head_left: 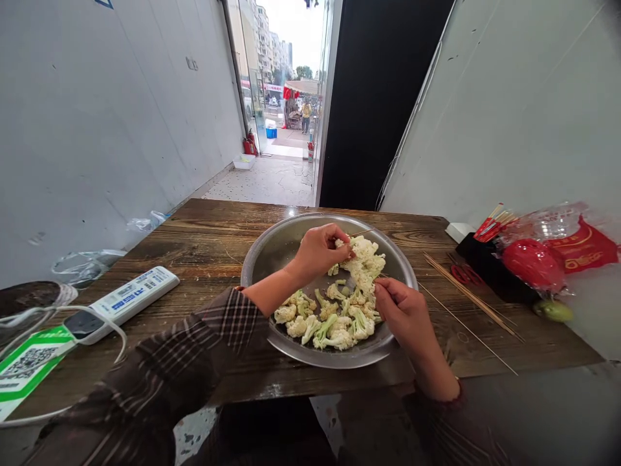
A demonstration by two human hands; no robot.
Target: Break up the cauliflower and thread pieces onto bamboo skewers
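A wide metal basin point(259, 259) holds several pale cauliflower florets point(339, 330) with green stems. My left hand point(320, 252) reaches over the basin, fingers pinched on a cauliflower floret point(345, 251) that they partly cover. At the basin's right side my right hand point(402, 310) is closed, thumb and finger pressed on a thin bamboo skewer whose short visible piece shows at the fingertips. Between the hands, florets point(366, 259) sit in a cluster along the line of the fingers; how they join the skewer is hidden. Another thin stick point(363, 232) crosses the basin's far rim.
Loose bamboo skewers point(468, 291) and red scissors point(466, 273) lie to the right, beside a black box point(490, 259) with wrapped chopsticks and a red plastic bag point(533, 265). A white power strip point(130, 301), cables and a green QR card point(33, 369) occupy the wooden table's left.
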